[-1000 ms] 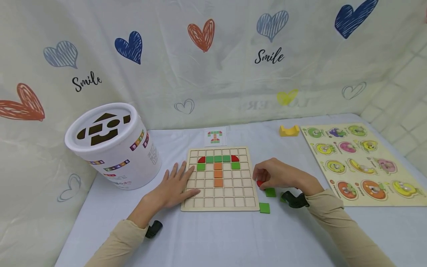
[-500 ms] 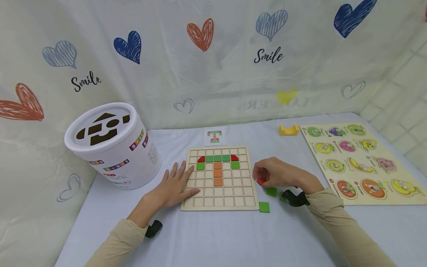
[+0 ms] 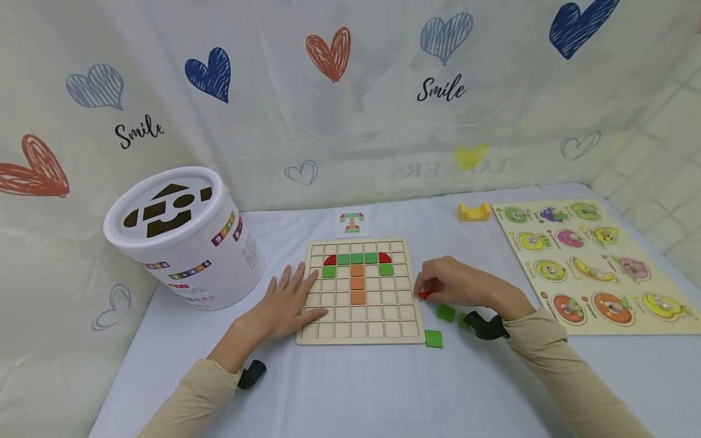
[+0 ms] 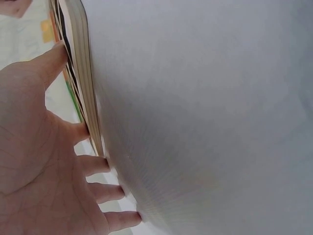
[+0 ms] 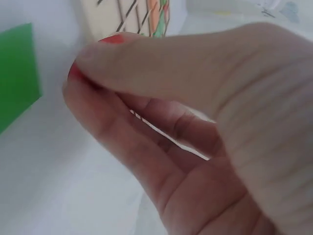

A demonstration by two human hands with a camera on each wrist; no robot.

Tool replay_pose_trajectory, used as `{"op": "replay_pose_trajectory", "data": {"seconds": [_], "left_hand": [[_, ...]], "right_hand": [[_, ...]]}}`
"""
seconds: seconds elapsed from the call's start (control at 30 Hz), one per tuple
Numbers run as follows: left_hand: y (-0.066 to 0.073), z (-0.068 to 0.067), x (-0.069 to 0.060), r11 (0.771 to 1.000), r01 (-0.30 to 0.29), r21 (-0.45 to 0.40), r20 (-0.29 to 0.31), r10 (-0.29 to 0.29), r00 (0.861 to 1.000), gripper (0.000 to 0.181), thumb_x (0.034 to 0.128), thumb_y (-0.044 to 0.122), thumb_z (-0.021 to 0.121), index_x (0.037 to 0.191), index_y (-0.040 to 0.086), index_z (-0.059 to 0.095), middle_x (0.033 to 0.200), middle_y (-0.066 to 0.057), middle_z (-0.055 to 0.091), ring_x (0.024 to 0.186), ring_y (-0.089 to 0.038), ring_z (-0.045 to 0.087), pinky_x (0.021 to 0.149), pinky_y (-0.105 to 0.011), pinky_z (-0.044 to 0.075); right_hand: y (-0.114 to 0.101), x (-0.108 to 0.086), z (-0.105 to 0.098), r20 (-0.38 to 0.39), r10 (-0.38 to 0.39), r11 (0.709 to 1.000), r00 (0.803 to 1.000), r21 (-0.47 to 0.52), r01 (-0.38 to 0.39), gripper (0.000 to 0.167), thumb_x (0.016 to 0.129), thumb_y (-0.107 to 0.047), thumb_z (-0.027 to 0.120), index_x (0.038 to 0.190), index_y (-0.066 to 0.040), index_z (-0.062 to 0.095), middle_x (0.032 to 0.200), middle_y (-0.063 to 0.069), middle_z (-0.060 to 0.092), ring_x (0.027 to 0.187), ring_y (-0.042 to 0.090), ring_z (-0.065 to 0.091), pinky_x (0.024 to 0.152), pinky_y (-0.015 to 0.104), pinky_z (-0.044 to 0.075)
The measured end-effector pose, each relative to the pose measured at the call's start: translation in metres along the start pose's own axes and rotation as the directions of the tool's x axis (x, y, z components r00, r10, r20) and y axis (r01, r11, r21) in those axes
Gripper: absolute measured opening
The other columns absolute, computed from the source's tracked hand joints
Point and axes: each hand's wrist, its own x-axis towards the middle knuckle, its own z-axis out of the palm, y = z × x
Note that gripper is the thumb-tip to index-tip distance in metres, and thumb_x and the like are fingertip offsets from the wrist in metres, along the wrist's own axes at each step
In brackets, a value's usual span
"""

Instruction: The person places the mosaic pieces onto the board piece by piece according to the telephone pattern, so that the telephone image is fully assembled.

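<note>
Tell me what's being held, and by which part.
The right hand pinches a red piece; the fingers hide too much to tell which part. The left hand merely touches the board.

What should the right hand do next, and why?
The right hand should probably carry its pinched red piece to the board, beside the lowest orange square: the pattern card shows red near its bottom, while the board has red only near the top.

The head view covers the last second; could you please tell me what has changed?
The red piece, pinched in the right hand, has shifted slightly toward the board and appears tilted up. The left hand still rests at the board's edge; the tiles on the board stayed put.
</note>
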Motion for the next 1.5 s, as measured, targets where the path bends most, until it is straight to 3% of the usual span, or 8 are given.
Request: {"op": "replay_pose_trajectory", "data": {"seconds": [0.17,0.5,0.8,0.97,1.17,1.5], "left_hand": [[0.003,-0.002,-0.001,1.0,0.01,0.004,0.011,-0.01,1.0,0.092,0.1035,0.066,0.048,0.169,0.01,0.016,0.174,-0.023,0.003,0.158,-0.049,-0.001,0.123,-0.07,0.004],[0.003,-0.005,-0.001,1.0,0.025,0.016,0.028,-0.026,0.999,0.09,0.1041,0.064,0.049,0.169,0.01,0.017,0.174,-0.022,0.003,0.158,-0.048,-0.001,0.123,-0.069,0.005],[0.003,-0.005,0.0,1.0,0.021,0.023,0.024,-0.022,0.999,0.091,0.1037,0.065,0.049,0.169,0.011,0.017,0.174,-0.022,0.004,0.158,-0.048,-0.001,0.123,-0.07,0.006],[0.002,-0.004,-0.001,1.0,0.016,0.017,0.02,-0.017,1.0,0.091,0.1033,0.064,0.051,0.168,0.01,0.018,0.174,-0.023,0.004,0.158,-0.049,0.0,0.123,-0.07,0.006],[0.002,-0.004,-0.001,1.0,0.012,0.02,0.017,-0.012,1.0,0.091,0.1033,0.064,0.051,0.168,0.009,0.018,0.174,-0.023,0.004,0.158,-0.049,0.0,0.122,-0.071,0.007],[0.002,-0.005,0.0,0.999,0.02,0.026,0.022,-0.02,1.0,0.091,0.1033,0.066,0.048,0.169,0.011,0.018,0.174,-0.022,0.004,0.158,-0.049,0.0,0.122,-0.07,0.007]], "right_hand": [[-0.012,0.009,-0.001,0.018,-0.027,1.0,0.999,0.005,0.026,0.017,0.09,0.006,0.077,0.1,-0.007,0.077,0.088,-0.005,0.06,0.079,0.006,0.055,0.072,0.025,0.053],[-0.036,0.048,0.009,-0.052,-0.126,0.99,0.991,0.065,0.129,0.021,0.088,0.005,0.081,0.086,-0.011,0.068,0.085,-0.006,0.067,0.077,0.005,0.064,0.073,0.025,0.057],[-0.051,0.086,0.031,-0.047,-0.235,0.965,0.971,0.109,0.239,0.01,0.093,0.003,0.076,0.098,-0.004,0.08,0.092,0.001,0.073,0.087,0.008,0.069,0.08,0.022,0.058],[-0.051,0.102,0.043,-0.058,-0.223,0.969,0.973,0.097,0.228,0.014,0.094,0.002,0.074,0.104,-0.004,0.082,0.097,0.004,0.073,0.093,0.01,0.068,0.084,0.021,0.057],[-0.051,0.109,0.05,-0.075,-0.232,0.971,0.97,0.035,0.235,0.012,0.092,0.003,0.077,0.101,-0.004,0.083,0.094,0.001,0.073,0.09,0.009,0.069,0.081,0.02,0.056],[-0.053,0.109,0.05,-0.074,-0.233,0.972,0.97,0.019,0.235,0.01,0.091,0.002,0.078,0.098,-0.003,0.083,0.094,0.004,0.075,0.089,0.01,0.07,0.079,0.017,0.055]]}}
